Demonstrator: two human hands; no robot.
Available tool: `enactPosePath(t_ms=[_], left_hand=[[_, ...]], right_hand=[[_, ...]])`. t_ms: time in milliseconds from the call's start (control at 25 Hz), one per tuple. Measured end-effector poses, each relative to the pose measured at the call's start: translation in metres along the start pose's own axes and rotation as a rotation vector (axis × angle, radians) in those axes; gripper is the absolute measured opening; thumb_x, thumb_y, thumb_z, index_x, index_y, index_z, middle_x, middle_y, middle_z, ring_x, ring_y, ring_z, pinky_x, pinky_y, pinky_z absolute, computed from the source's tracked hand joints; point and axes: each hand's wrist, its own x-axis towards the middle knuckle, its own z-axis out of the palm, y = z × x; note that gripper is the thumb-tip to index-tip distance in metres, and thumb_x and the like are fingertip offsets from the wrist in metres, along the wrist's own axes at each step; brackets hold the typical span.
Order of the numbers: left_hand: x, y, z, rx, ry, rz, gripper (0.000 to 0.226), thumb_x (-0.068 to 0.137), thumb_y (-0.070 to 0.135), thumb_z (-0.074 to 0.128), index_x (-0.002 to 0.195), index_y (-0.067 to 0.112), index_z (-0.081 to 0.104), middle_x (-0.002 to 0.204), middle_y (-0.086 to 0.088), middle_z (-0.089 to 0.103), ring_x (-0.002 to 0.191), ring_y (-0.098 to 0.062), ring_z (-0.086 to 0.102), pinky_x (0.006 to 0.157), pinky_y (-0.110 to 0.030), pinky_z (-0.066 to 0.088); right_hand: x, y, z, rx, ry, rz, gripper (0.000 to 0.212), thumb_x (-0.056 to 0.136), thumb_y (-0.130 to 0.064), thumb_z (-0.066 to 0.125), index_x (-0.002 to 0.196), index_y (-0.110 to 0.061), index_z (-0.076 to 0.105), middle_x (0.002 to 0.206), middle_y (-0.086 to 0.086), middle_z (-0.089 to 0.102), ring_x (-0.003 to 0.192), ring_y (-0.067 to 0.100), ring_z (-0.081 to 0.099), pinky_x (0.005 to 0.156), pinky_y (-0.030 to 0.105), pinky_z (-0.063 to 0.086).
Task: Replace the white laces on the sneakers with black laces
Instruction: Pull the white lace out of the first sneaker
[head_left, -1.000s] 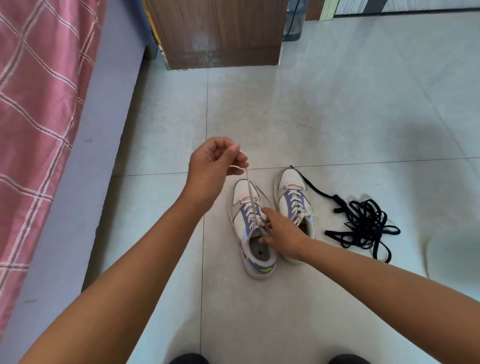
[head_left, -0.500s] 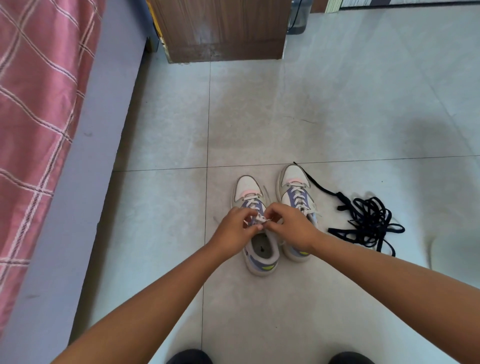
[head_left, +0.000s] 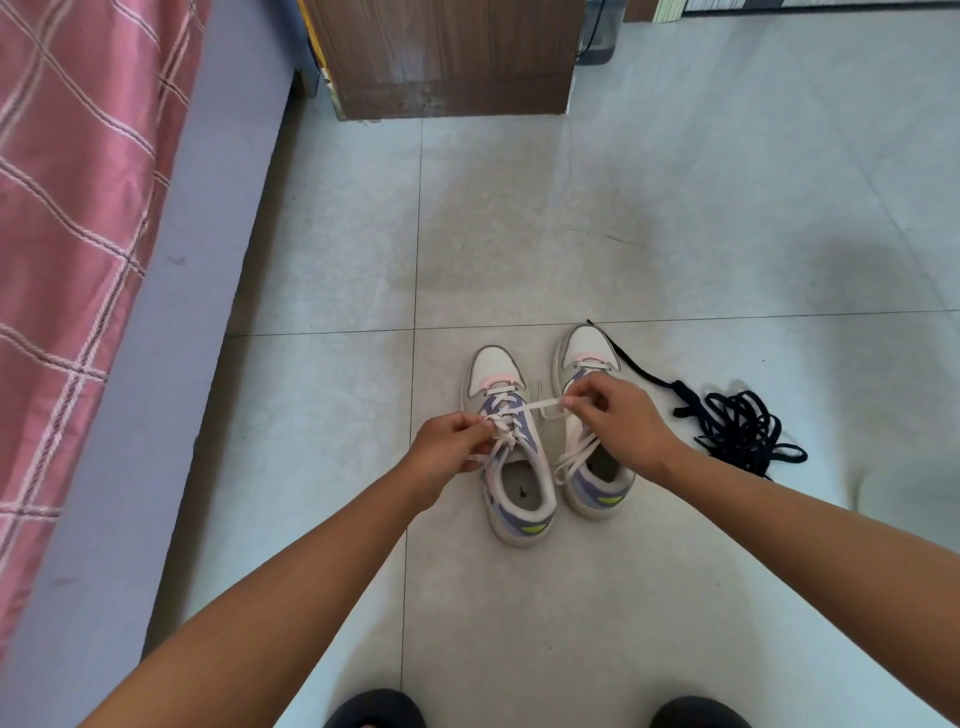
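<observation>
Two white and purple sneakers stand side by side on the tiled floor, toes pointing away from me. The left sneaker (head_left: 511, 483) has its white lace (head_left: 540, 404) partly loosened. My left hand (head_left: 449, 447) pinches the lace at the left eyelets. My right hand (head_left: 615, 426) pinches a strand of the same lace and holds it stretched to the right, above the right sneaker (head_left: 587, 353), which it partly covers. The right sneaker's white lace ends hang loose over its opening. A tangled heap of black laces (head_left: 737, 428) lies on the floor right of the shoes.
A bed with a pink checked cover (head_left: 67, 234) and purple side runs along the left. A wooden cabinet (head_left: 447, 57) stands at the far end of the floor. The dark tips of my shoes (head_left: 374, 709) show at the bottom edge.
My left hand came down from a raised pull above the left sneaker to its eyelets. My right hand then drew a lace strand out to the right, over the right sneaker.
</observation>
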Motion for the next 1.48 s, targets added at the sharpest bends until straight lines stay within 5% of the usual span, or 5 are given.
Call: enactPosePath(t_ms=[240, 480, 1040, 1280, 1480], left_hand=[[-0.002, 0.008, 0.005, -0.337, -0.090, -0.075, 0.024, 0.094, 0.028, 0.053, 0.077, 0.012, 0.061, 0.074, -0.002, 0.060, 0.071, -0.013, 0.055, 0.066, -0.027, 0.043], [0.000, 0.032, -0.007, -0.425, -0.070, 0.075, 0.027, 0.100, 0.029, 0.041, 0.091, 0.014, 0.063, 0.076, -0.001, 0.058, 0.074, -0.013, 0.055, 0.072, -0.028, 0.043], [0.000, 0.013, 0.008, 0.484, 0.020, 0.226, 0.011, 0.086, 0.020, 0.067, 0.079, 0.011, 0.065, 0.076, -0.001, 0.062, 0.076, -0.015, 0.057, 0.071, -0.029, 0.044], [-0.003, 0.028, 0.013, 1.281, 0.188, 0.512, 0.018, 0.090, 0.025, 0.051, 0.101, 0.014, 0.062, 0.104, -0.003, 0.061, 0.094, -0.023, 0.059, 0.073, -0.030, 0.040], [0.001, 0.026, 0.010, 0.598, 0.181, 0.314, 0.007, 0.082, 0.016, 0.062, 0.086, 0.013, 0.066, 0.084, 0.002, 0.062, 0.082, -0.016, 0.058, 0.071, -0.027, 0.044]], right_hand=[[-0.001, -0.004, 0.003, -0.173, 0.050, -0.169, 0.027, 0.090, -0.011, 0.058, 0.116, -0.015, 0.055, 0.117, -0.010, 0.040, 0.085, 0.010, 0.053, 0.073, 0.016, 0.044], [-0.007, -0.012, 0.030, -0.328, -0.333, -0.150, 0.034, 0.090, -0.024, 0.062, 0.122, -0.015, 0.058, 0.118, 0.002, 0.055, 0.110, 0.015, 0.051, 0.093, 0.022, 0.037], [-0.004, -0.026, 0.037, -0.144, -0.237, -0.032, 0.008, 0.087, -0.017, 0.062, 0.091, -0.012, 0.066, 0.089, 0.001, 0.054, 0.078, 0.013, 0.049, 0.061, 0.015, 0.036], [-0.003, -0.026, 0.038, -0.180, -0.237, -0.014, 0.002, 0.088, -0.018, 0.057, 0.086, -0.019, 0.059, 0.069, -0.004, 0.051, 0.063, 0.012, 0.043, 0.053, 0.020, 0.033], [-0.009, -0.028, 0.039, 0.221, -0.225, 0.168, 0.005, 0.088, -0.012, 0.059, 0.087, -0.015, 0.063, 0.063, -0.004, 0.048, 0.055, 0.006, 0.040, 0.049, 0.010, 0.033]])
